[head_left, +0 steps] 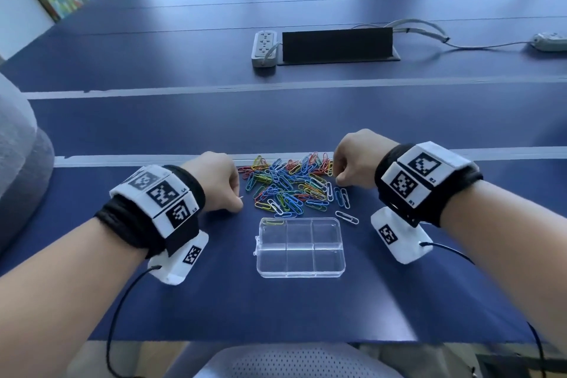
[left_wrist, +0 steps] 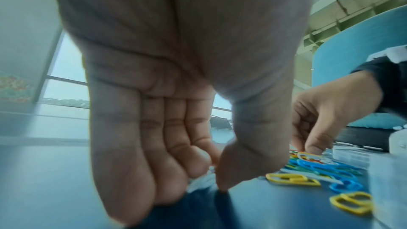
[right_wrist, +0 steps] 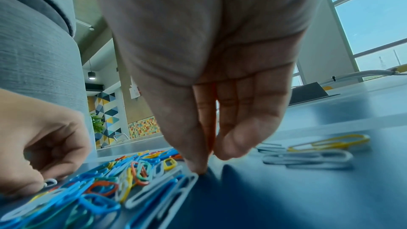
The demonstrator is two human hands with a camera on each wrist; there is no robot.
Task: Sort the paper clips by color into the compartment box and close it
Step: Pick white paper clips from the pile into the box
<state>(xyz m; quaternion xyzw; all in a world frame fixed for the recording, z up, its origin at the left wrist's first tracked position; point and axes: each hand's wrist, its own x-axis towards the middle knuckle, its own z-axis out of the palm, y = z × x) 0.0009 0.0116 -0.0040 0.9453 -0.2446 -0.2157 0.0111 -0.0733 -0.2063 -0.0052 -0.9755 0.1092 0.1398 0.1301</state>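
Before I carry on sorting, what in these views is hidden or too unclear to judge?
- Left hand: head view shows its back only; left wrist view blurs the fingertips, so its grip is unclear.
- Right hand: fingertips blurred; any clip pinched is uncertain.
- Box: lid not discernible.
- Paper clips: overlapping, uncountable.

Clip pile flanked by hands at 9 and 3 o'clock; compartment box blocks 6 o'clock; desk bare toward 12.

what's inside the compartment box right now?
One yellow paper clip lies in the far-left compartment of the clear compartment box. The other five compartments show only table through the plastic. Nothing covers the box, so no cell is hidden.
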